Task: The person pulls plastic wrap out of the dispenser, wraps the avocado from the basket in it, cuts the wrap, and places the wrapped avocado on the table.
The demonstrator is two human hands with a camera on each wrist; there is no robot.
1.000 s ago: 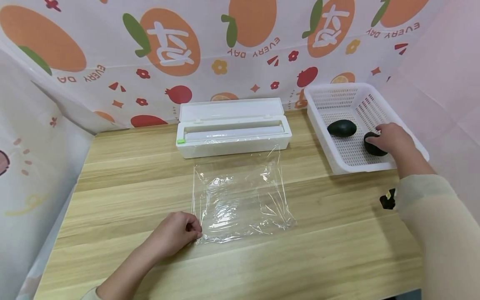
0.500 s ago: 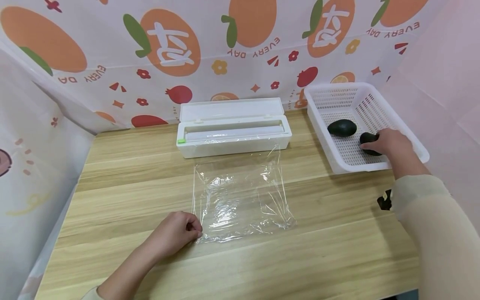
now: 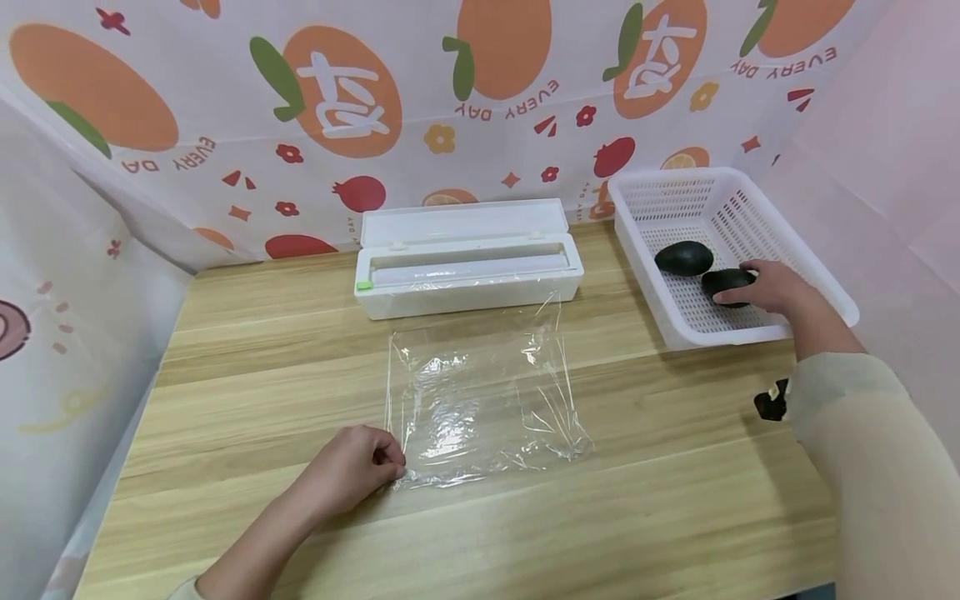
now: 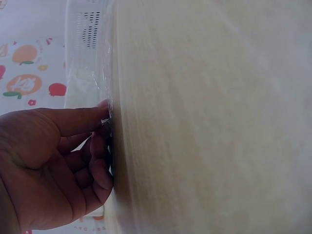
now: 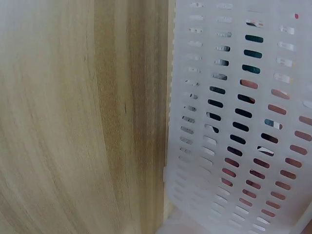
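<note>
A sheet of clear plastic wrap [image 3: 480, 400] lies on the wooden table, its far side running up to the white wrap dispenser [image 3: 468, 292], whose lid stands raised. My left hand [image 3: 360, 467] pinches the near left corner of the wrap; thumb and fingers meet at the film in the left wrist view. On the right, my right hand [image 3: 776, 292] reaches into a white plastic basket [image 3: 678, 329] and grips a dark green avocado [image 3: 723, 286], thumb in front and fingers behind. Another avocado [image 3: 684, 258] lies just behind it. The right wrist view shows the hand only through the basket's slots.
A small black object [image 3: 771, 402] shows beside the right sleeve. Behind the table hangs a fruit-print curtain [image 3: 480, 150]. A green slider [image 3: 364, 286] sits at the dispenser's left end. The table's front edge runs along the bottom right.
My right hand has moved left inside the basket, bringing the gripped avocado close to the other one. The left hand has stayed at the wrap's corner.
</note>
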